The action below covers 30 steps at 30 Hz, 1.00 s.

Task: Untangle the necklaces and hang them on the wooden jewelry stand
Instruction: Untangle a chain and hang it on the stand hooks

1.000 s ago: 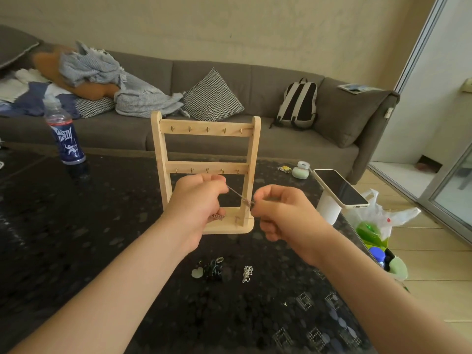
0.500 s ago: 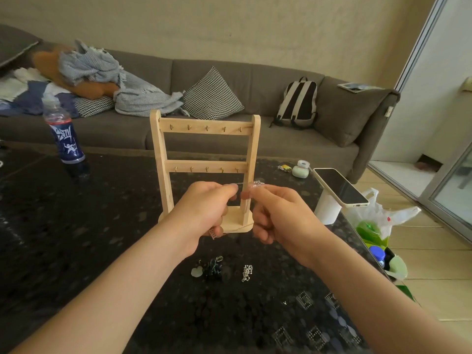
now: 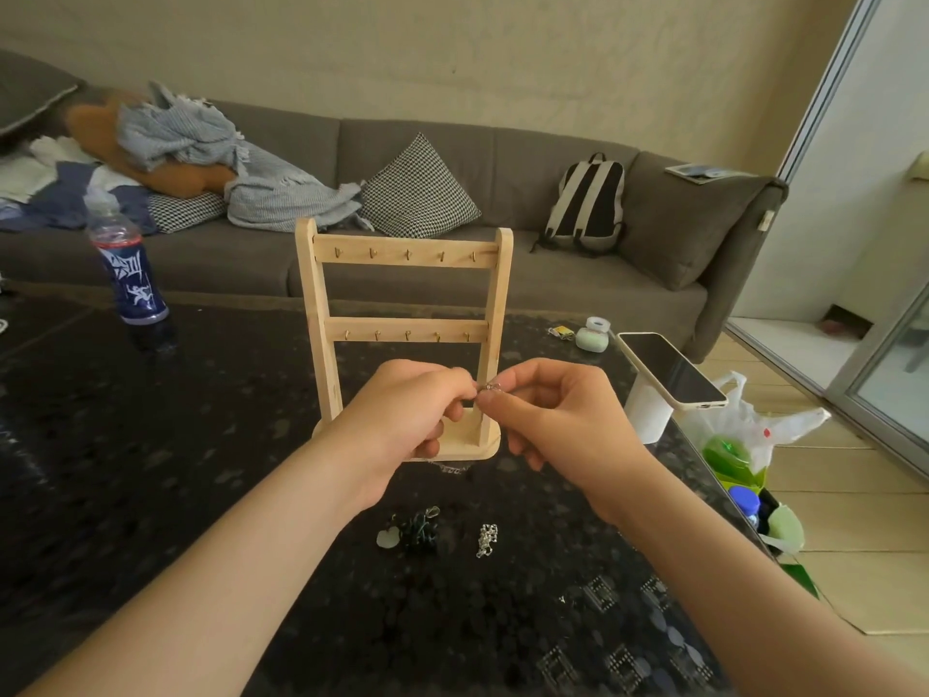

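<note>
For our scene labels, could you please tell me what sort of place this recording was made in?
Most likely a home living room: a long grey fabric sofa runs along the wall, a black-and-white checked cushion and a black-and-white backpack rest on it, and a dark speckled low table stands before it.

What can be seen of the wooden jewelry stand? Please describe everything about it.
The wooden jewelry stand is pale, bare-looking wood: two uprights, two crossbars, a flat base with rounded corners. Each crossbar carries five small metal hooks, all empty. It stands upright on the dark table. The left hand and right hand, in front, hide its lower middle; whether they touch it cannot be told.
</note>
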Motion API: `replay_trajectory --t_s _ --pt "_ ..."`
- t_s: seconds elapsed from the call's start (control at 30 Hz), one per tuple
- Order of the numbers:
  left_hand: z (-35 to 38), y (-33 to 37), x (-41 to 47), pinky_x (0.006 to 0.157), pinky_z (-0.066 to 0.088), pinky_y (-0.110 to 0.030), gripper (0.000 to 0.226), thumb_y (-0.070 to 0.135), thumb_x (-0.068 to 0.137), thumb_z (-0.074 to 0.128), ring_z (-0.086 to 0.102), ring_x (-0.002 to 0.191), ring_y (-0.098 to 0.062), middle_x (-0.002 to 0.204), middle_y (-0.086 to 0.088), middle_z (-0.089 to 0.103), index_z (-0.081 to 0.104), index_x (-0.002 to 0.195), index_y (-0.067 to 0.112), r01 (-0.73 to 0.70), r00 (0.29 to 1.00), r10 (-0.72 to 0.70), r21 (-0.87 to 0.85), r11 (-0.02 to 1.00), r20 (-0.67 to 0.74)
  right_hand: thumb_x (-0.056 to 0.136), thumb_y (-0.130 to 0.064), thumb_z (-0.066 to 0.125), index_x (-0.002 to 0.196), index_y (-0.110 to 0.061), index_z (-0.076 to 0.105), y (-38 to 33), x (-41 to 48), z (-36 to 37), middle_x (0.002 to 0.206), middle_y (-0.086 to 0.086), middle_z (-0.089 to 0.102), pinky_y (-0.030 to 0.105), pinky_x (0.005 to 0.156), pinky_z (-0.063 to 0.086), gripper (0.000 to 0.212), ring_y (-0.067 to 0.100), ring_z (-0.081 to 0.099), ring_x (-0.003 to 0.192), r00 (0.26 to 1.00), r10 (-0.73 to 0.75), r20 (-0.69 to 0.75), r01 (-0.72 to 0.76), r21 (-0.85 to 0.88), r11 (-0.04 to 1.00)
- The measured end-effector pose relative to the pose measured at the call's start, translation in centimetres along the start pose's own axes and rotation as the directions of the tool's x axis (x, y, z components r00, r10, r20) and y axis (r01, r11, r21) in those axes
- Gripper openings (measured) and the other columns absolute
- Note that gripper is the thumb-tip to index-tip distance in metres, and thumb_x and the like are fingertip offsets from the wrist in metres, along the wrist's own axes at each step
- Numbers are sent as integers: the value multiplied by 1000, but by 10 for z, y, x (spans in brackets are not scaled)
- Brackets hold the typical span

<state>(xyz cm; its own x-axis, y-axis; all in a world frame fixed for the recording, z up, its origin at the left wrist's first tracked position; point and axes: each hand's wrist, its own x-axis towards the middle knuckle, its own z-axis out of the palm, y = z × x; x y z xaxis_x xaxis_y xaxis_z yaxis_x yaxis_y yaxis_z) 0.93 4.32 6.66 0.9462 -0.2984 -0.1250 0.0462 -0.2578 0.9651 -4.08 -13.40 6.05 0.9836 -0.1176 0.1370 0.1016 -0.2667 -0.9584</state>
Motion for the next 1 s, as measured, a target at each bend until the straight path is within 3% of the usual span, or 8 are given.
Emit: replay_trajectory --t_s 0.23,0.53,0.7,0.9,1.0 --pt "-5 3 -2 76 49 -38 16 38 97 72 55 82 -22 82 4 57 81 103 27 -28 1000 29 40 999 -11 91 -26 85 100 -14 76 -1 -1 -2 75 9 74 28 51 52 17 14 63 57 1000 2 0 -2 3 1000" --pt "-10 8 -10 84 46 -39 15 38 99 70 55 86 -13 64 19 58 82 94 29 -77 997 78 85 993 -4 106 -20 66 109 -10 76 -8 -3 -4 79 15 77 31 51 55 14 30 71 61 993 64 97 -69 48 996" --pt "-11 8 -12 86 45 -36 14 36 100 69 57 91 -10 88 12 67 81 96 30 -132 991 128 130 983 39 107 -21 64 106 -8 73 -7 -3 -4 79 17 77 34 55 57 16 32 73 63 991 58 122 -55 -26 998" --pt "-11 7 -12 81 45 -31 11 36 102 68 59 94 -11 93 9 66 76 102 29 -159 986 145 202 966 83 112 -27 52 110 -10 66 -6 -2 0 72 8 73 32 53 59 22 29 73 63 988 46 144 -31 -103 994" --pt "-9 5 -10 80 49 -27 6 32 103 66 65 99 -12 96 5 70 71 103 29 -193 981 189 251 949 40 115 -28 44 113 -12 60 -6 -1 2 68 5 71 33 51 58 23 29 73 61 988 35 152 -12 -153 988"
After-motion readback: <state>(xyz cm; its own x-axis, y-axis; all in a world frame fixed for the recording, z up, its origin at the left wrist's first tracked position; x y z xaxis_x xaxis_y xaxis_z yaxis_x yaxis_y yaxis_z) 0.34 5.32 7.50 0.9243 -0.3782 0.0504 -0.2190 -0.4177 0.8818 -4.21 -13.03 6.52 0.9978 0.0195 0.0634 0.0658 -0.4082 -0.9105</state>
